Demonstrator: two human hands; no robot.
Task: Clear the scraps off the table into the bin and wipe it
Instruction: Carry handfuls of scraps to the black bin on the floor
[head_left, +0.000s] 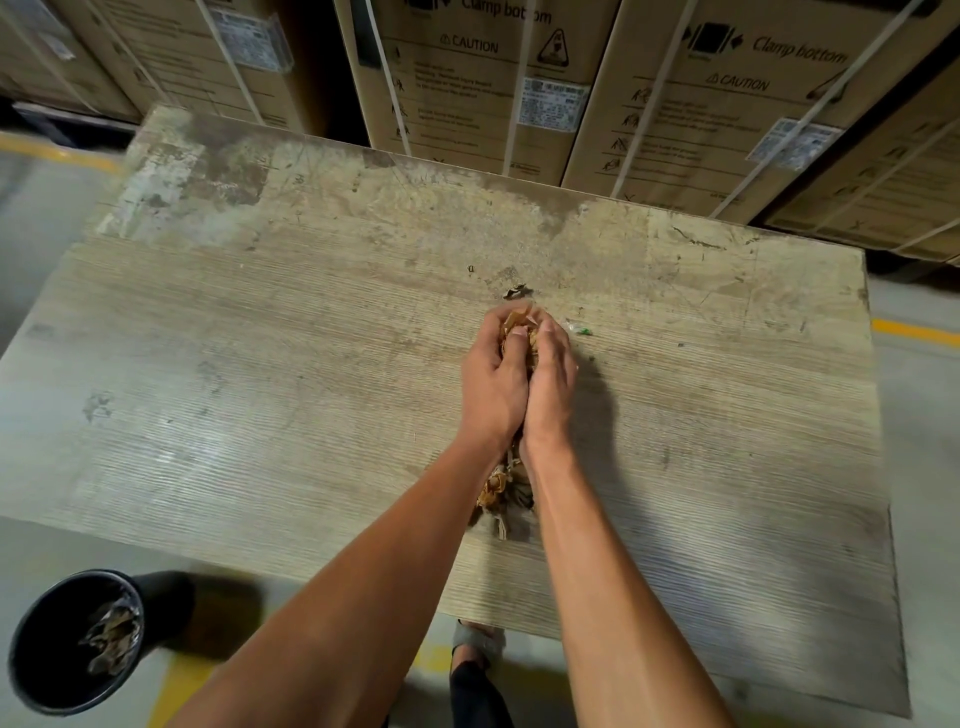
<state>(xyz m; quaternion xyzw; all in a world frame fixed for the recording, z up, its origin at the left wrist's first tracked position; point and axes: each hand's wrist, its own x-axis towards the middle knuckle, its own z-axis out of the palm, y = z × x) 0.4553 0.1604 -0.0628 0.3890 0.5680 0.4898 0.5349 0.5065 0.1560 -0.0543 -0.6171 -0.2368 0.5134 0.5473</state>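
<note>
Both bare forearms are converging over the worn pale wood-grain table (260, 364), where the left hand (491, 379) and right hand (550, 384) are cupping together around a clump of brown paper scraps (517, 325). More brown shreds (501, 493) are lying below the wrists. Judged from here, the round black bin (31, 644), already holding scraps, is standing on the floor low to the left, nearer the left arm.

Both forearms are bare, with no sleeves, and a grey sandal (477, 640) sits below a dark trouser leg (475, 696).
</note>
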